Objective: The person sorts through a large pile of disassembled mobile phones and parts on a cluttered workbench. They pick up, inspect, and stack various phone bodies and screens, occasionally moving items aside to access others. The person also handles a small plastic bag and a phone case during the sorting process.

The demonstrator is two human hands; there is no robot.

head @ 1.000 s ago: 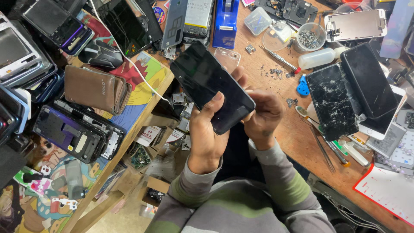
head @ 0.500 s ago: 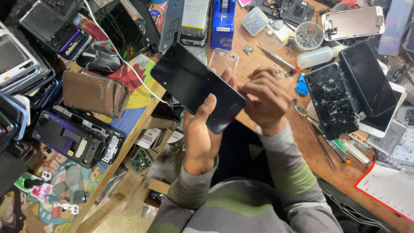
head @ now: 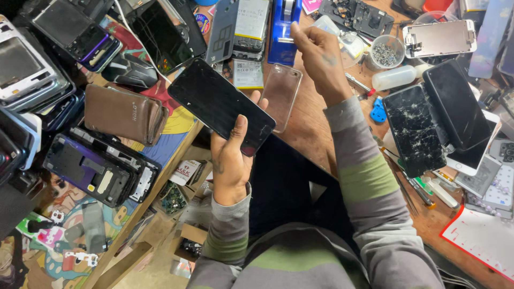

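Note:
My left hand (head: 233, 158) grips a black smartphone (head: 219, 101) by its lower end, dark screen up, held tilted over the gap between two wooden benches. My right hand (head: 321, 56) is off the phone and raised over the right bench, fingers curled near a blue tape dispenser (head: 284, 27). Whether it holds anything is hidden. A clear phone case (head: 281, 96) lies on the wood between the two hands.
A cracked phone screen (head: 412, 128) and a black phone (head: 455, 104) lie at right, with a cup of screws (head: 384, 53), a white bottle (head: 393, 77) and a blue pick (head: 378, 112). At left sit a brown pouch (head: 123, 112) and stacked phone frames (head: 99, 166).
My right hand has let go of the phone and moved up and away toward the back of the bench. The left hand still holds the phone, now shifted left.

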